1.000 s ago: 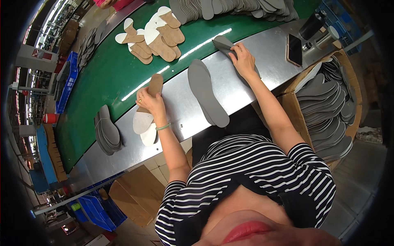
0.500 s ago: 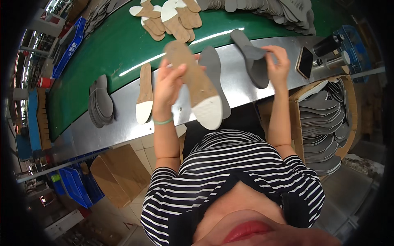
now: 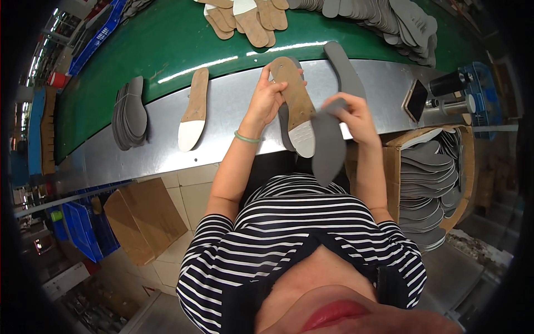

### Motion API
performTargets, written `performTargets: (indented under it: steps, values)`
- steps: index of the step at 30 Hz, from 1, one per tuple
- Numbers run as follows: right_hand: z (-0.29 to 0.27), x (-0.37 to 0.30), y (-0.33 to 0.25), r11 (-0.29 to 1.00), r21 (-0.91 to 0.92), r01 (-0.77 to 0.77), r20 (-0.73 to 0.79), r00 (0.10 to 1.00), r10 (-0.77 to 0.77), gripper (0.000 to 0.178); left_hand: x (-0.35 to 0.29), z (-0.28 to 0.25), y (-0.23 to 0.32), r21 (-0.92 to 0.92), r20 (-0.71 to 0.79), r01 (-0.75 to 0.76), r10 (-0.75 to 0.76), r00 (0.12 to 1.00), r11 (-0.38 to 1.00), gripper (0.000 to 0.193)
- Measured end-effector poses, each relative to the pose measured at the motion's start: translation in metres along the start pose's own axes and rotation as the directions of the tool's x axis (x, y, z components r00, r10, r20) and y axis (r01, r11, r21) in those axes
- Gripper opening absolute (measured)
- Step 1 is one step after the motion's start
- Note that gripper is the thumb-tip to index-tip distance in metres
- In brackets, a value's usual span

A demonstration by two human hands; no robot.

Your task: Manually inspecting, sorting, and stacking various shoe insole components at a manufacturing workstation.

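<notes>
My left hand (image 3: pixel 266 101) grips a brown insole board with a white toe end (image 3: pixel 296 100) near its upper part, thumb on its face. Behind this board a dark grey edge shows, mostly hidden. My right hand (image 3: pixel 357 119) pinches one end of a grey insole (image 3: pixel 329 149), which hangs toward me with its edge beside the board's white end. Whether the two touch, I cannot tell. Beyond my right hand another grey insole (image 3: pixel 346 69) lies on the metal ledge (image 3: pixel 233 94). To the left rests a second brown-and-white insole board (image 3: pixel 194 108).
A bundle of grey insoles (image 3: pixel 131 114) is at the left. Brown boards (image 3: pixel 253 28) and rows of grey insoles (image 3: pixel 409 30) lie on the green belt (image 3: pixel 161 55). At right are a phone (image 3: pixel 414 101), a black cylinder (image 3: pixel 445 83) and a carton (image 3: pixel 392 181) of grey insoles.
My right hand has lifted a grey insole off the one at the right and brought it left, toward me. My left hand has shifted right with the brown board, now more upright.
</notes>
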State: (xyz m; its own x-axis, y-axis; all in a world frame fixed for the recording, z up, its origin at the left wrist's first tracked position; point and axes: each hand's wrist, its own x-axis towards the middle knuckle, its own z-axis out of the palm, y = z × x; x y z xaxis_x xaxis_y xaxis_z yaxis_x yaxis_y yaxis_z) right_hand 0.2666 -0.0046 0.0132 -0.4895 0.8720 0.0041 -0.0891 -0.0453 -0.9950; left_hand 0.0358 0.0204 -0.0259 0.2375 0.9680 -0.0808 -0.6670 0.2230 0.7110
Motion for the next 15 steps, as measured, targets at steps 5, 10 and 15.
performTargets:
  steps: [5,10,15]
  values:
    - [0.035,0.037,0.034,0.978,0.169,-0.120,-0.032,0.991,0.127,0.019,-0.002,0.005,0.004,-0.032,0.065,0.016,-0.014,0.998,0.999,0.048]
    - [0.033,0.046,0.037,0.975,0.186,-0.118,-0.096,0.986,0.137,0.019,-0.006,0.012,0.009,-0.108,0.107,0.039,-0.028,0.994,0.993,0.061]
    - [0.032,0.046,0.036,0.982,0.152,-0.113,-0.132,0.982,0.134,0.019,-0.009,0.018,0.007,-0.092,0.086,0.028,-0.020,0.996,0.995,0.064]
